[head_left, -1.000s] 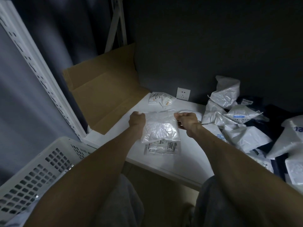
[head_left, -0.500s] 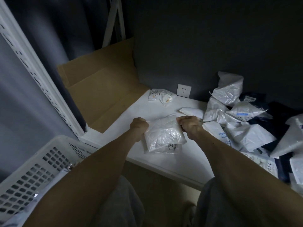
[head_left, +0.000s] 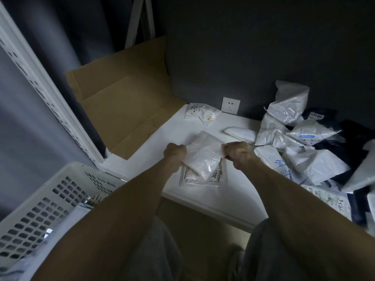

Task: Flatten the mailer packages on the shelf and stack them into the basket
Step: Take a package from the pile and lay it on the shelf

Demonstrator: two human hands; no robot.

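A crinkled white mailer package (head_left: 203, 157) is held just above the white shelf (head_left: 213, 197), tilted, over a flat clear packet with a printed label (head_left: 217, 176). My left hand (head_left: 174, 152) grips its left edge in a fist. My right hand (head_left: 237, 152) grips its right edge. A heap of white and dark mailers (head_left: 300, 142) lies on the shelf's right side. The white perforated basket (head_left: 46, 201) stands at lower left, with something pale inside it.
Flattened brown cardboard (head_left: 121, 110) leans at the shelf's left end against a white perforated upright (head_left: 40, 88). Two small clear packets (head_left: 200, 113) lie by a wall socket (head_left: 231, 105). A small white mailer (head_left: 241, 132) lies behind my right hand.
Both hands have drawn the white mailer toward me and turned it at an angle. It covers more of the labelled packet than a second ago.
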